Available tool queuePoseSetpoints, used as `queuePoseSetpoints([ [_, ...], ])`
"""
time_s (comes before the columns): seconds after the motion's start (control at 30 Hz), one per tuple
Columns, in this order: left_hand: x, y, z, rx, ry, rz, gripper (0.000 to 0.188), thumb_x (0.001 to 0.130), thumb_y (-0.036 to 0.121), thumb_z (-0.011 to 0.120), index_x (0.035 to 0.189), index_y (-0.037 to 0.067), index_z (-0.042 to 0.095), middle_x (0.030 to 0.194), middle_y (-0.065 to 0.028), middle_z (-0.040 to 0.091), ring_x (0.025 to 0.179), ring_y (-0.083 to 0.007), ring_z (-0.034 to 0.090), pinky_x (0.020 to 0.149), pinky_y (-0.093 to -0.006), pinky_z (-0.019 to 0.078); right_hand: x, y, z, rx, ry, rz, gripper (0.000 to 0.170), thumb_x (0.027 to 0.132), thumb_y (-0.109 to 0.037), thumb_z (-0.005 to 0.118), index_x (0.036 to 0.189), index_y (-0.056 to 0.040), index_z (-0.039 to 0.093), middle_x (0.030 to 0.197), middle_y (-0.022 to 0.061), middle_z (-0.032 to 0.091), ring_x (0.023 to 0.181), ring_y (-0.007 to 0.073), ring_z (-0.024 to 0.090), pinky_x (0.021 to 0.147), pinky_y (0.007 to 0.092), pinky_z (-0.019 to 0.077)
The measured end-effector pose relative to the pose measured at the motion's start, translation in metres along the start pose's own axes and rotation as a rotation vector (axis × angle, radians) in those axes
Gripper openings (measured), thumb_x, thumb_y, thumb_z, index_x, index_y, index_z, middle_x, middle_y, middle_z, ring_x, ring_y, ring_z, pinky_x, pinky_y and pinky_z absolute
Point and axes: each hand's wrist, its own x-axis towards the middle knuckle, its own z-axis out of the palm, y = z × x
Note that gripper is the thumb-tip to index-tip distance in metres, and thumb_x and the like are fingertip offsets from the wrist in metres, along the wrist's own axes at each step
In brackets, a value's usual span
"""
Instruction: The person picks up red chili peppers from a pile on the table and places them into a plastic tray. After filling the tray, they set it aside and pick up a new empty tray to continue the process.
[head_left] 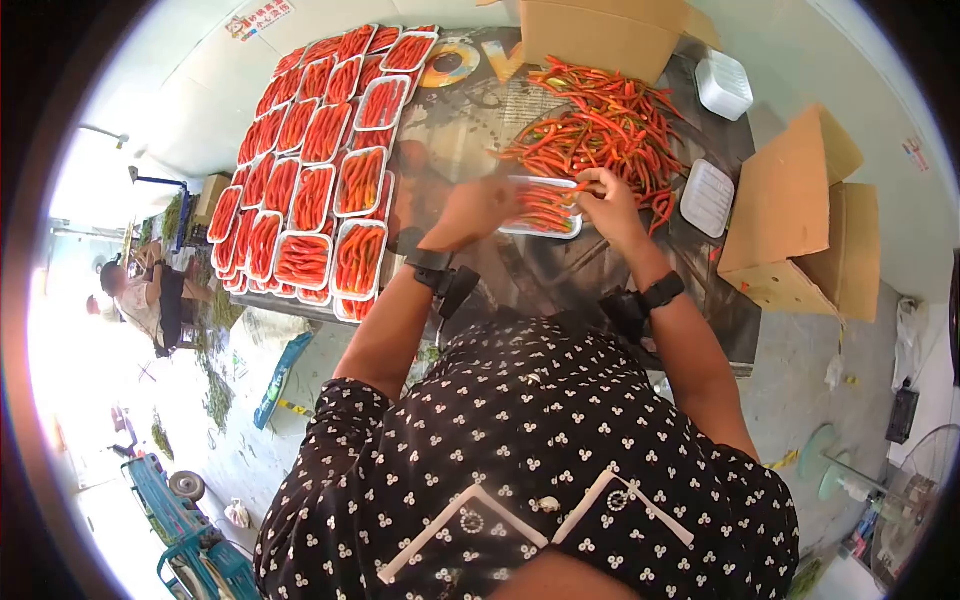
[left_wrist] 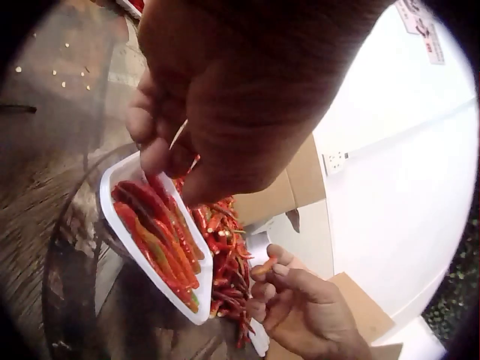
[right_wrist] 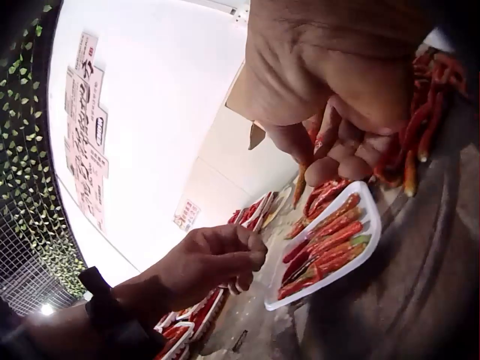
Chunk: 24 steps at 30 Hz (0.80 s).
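Observation:
A white tray [head_left: 572,226] [left_wrist: 120,217] [right_wrist: 373,225] holds several red chili peppers [head_left: 545,208] [left_wrist: 154,240] [right_wrist: 330,247] laid side by side. The left hand [head_left: 480,210] [left_wrist: 225,105] [right_wrist: 217,259], blurred in the head view, hovers at the tray's left end, its fingers loosely bent with nothing visible between them. Beyond the other end, the right hand [head_left: 615,212] [left_wrist: 311,311] [right_wrist: 337,82] pinches an orange-red chili pepper [left_wrist: 264,268] [right_wrist: 300,184] between thumb and fingers. A loose heap of chili peppers [head_left: 600,125] lies just behind the tray.
Filled trays [head_left: 325,133] stand in stacked rows on the table's left. An empty white tray [head_left: 707,198] and a stack of trays [head_left: 724,86] are at right. Cardboard boxes [head_left: 600,38] [head_left: 780,215] stand behind the heap and at the right edge. A person [head_left: 145,300] sits far left.

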Motion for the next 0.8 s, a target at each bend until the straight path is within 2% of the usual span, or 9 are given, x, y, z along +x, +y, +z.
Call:
queuePoseSetpoints([
  [0.07,-0.001,0.001,0.0,-0.312,0.015,-0.032,0.021,0.079,0.016,0.071,0.095,0.004,0.066,0.076,-0.0072,0.066,0.071,-0.0144,0.062,0.066,-0.0307,0.0492,0.011,0.004,0.017,0.101,-0.038,0.051,0.022,0.088,-0.007,0.058,0.108,0.0009,0.054,0.09,0.008,0.065,0.079,0.0142,0.066,0.064,0.0254,0.0491],
  [0.17,0.006,-0.014,0.012,-0.429,-0.009,-0.078,0.015,0.084,0.012,0.066,0.095,0.002,0.065,0.081,-0.0035,0.065,0.068,-0.009,0.058,0.063,-0.0256,0.0469,0.012,-0.003,0.03,0.118,-0.038,0.136,0.02,0.088,-0.007,0.057,0.107,0.0011,0.055,0.091,0.0076,0.065,0.079,0.0149,0.066,0.064,0.0241,0.0482],
  [0.2,0.009,-0.02,0.017,-0.431,-0.009,-0.078,0.015,0.084,0.012,0.066,0.095,0.002,0.065,0.081,-0.0035,0.065,0.068,-0.009,0.058,0.063,-0.0256,0.0469,0.012,-0.001,0.031,0.116,-0.038,0.138,0.02,0.088,-0.007,0.057,0.107,0.0011,0.055,0.091,0.0076,0.065,0.079,0.0149,0.066,0.064,0.0241,0.0482],
  [0.27,0.015,-0.033,0.026,-0.767,0.047,-0.103,0.015,0.084,0.013,0.066,0.092,0.001,0.063,0.08,-0.0043,0.064,0.07,-0.0092,0.058,0.063,-0.0258,0.0472,0.012,0.003,0.033,0.099,-0.094,0.096,0.019,0.088,-0.006,0.056,0.106,0.0019,0.054,0.092,0.0085,0.065,0.079,0.0154,0.066,0.064,0.0236,0.0481],
  [0.4,0.018,-0.019,0.025,-0.629,0.081,-0.136,0.014,0.084,0.011,0.065,0.092,0.0,0.063,0.081,-0.0053,0.064,0.071,-0.009,0.058,0.064,-0.0255,0.0473,-0.001,-0.013,0.042,0.172,-0.15,0.149,0.019,0.087,-0.003,0.056,0.105,0.0035,0.054,0.092,0.0102,0.065,0.077,0.0154,0.066,0.063,0.0242,0.0484],
  [0.47,0.02,-0.017,0.032,-0.672,0.019,-0.052,0.014,0.085,0.012,0.063,0.092,0.0,0.063,0.081,-0.0049,0.064,0.073,-0.0099,0.059,0.066,-0.0259,0.0477,0.003,0.005,0.047,-0.039,-0.151,-0.013,0.016,0.083,-0.009,0.065,0.097,-0.0008,0.066,0.082,0.0058,0.067,0.075,0.0107,0.062,0.064,0.027,0.0507],
  [0.57,0.02,-0.007,0.03,-0.746,-0.001,-0.108,0.017,0.086,0.015,0.061,0.094,0.0,0.063,0.081,-0.005,0.064,0.072,-0.0104,0.058,0.067,-0.0273,0.0482,0.005,0.012,0.048,-0.167,-0.182,-0.202,0.013,0.081,-0.008,0.065,0.093,-0.0018,0.067,0.08,0.0049,0.067,0.074,0.0089,0.062,0.063,0.0262,0.0502],
  [0.67,0.034,-0.034,0.027,-0.535,0.122,0.045,0.02,0.086,0.017,0.06,0.098,0.003,0.065,0.086,-0.0089,0.066,0.078,-0.0176,0.063,0.071,-0.0312,0.0495,-0.009,-0.03,0.037,-0.146,-0.189,-0.07,0.023,0.084,-0.005,0.064,0.104,0.004,0.057,0.091,0.0123,0.066,0.07,0.0135,0.064,0.066,0.0278,0.0506],
  [0.8,0.036,-0.023,0.001,-0.108,0.188,0.097,0.023,0.084,0.02,0.06,0.102,0.008,0.066,0.094,-0.0131,0.067,0.088,-0.0279,0.064,0.076,-0.0359,0.0501,-0.011,-0.023,0.016,-0.014,-0.048,0.059,0.021,0.084,-0.009,0.064,0.103,0.0003,0.061,0.091,0.012,0.068,0.074,0.017,0.066,0.068,0.0315,0.0511],
])
